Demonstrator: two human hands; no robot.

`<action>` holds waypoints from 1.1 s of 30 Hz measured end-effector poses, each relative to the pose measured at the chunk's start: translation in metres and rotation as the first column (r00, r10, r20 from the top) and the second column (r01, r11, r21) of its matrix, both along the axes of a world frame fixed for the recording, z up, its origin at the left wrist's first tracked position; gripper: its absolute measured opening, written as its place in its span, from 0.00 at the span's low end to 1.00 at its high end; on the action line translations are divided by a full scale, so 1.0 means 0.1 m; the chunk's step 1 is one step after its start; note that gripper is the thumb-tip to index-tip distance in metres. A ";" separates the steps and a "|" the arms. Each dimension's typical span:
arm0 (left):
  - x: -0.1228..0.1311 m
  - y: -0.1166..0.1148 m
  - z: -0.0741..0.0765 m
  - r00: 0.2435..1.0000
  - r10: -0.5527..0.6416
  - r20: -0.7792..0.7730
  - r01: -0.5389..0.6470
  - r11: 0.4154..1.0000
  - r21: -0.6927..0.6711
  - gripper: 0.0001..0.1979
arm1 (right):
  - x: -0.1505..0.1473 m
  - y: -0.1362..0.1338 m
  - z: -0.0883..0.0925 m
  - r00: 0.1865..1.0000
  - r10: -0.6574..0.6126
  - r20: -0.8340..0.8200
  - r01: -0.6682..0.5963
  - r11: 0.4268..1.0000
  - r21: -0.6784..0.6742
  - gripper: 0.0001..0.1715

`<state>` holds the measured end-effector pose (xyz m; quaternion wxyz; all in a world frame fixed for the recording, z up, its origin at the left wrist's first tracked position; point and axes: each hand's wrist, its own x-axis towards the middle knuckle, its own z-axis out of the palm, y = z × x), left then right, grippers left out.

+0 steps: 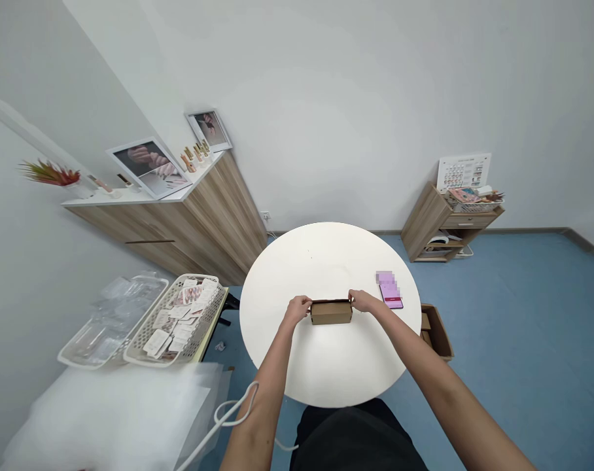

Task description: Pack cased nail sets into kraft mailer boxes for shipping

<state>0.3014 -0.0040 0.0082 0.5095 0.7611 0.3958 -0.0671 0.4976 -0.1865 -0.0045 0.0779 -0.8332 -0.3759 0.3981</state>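
A small brown cardboard box (331,313) lies on the round white table (326,261), near the table's middle. My left hand (297,309) grips the box's left end, and my right hand (363,301) grips its right end. The top of the box looks partly open, but the hands and the angle make this hard to judge. A phone with a pink screen (390,291) lies to the right of my right hand, not touching it; part of the screen is blurred.
On the left stand a white basket of printed cards (174,320) and a clear plastic tray (113,320). A white cable (233,409) hangs near my left arm. An open cardboard carton (437,330) sits on the blue floor right of the table.
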 end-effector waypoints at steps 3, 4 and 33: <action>0.04 0.00 0.02 1.000 0.008 -0.019 -0.007 0.999 0.039 0.09 | 0.00 0.01 0.01 1.000 0.003 0.002 -0.003 1.000 0.001 0.17; 0.05 0.00 0.02 1.000 0.008 -0.025 -0.007 0.999 0.051 0.09 | -0.01 0.01 0.01 1.000 0.004 0.004 -0.004 1.000 0.003 0.16; -0.70 -0.59 -0.66 0.893 -0.449 -0.003 0.289 0.570 0.769 0.32 | -1.09 -0.51 -0.49 0.879 -0.090 0.468 -0.072 0.945 0.318 0.43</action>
